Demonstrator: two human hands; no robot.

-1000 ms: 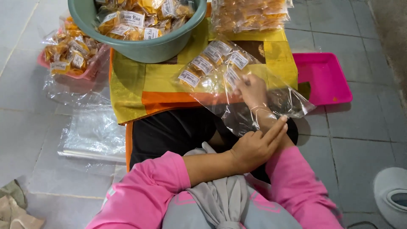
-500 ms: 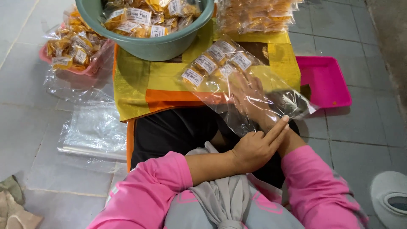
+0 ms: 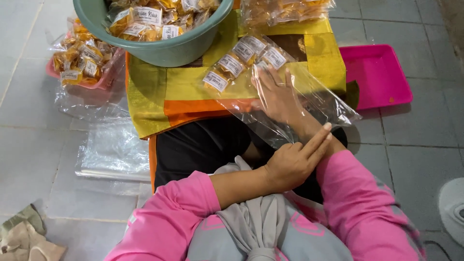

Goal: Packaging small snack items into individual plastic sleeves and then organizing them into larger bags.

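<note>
— What does the clear bag look like?

— Long, see-through and crinkled, lying slantwise over the person's lap and the near right part of the yellow-and-orange cloth. Its far end holds a row of small snack packets, each with golden pieces inside and a white label; the near end, toward the lap, is wrinkled plastic.

— And the hands?

— The right hand is pushed inside the bag, fingers spread and flat, gripping nothing, fingertips just short of the packets. The left hand pinches the bag's open edge at the lap, with two fingers stretched out straight along the right forearm.

— What differs from half a second ago?

— The right hand then was blurred under the plastic; now it sits sharper, fingers fanned wider and closer to the packets. A second ago it was curled around a packet. The left hand has kept its hold at the mouth.

— What's around?

— A green basin full of packets at the cloth's far edge, a pink tray on the floor beyond the cloth's right edge, and a pile of bagged packets off the cloth's left edge.
</note>
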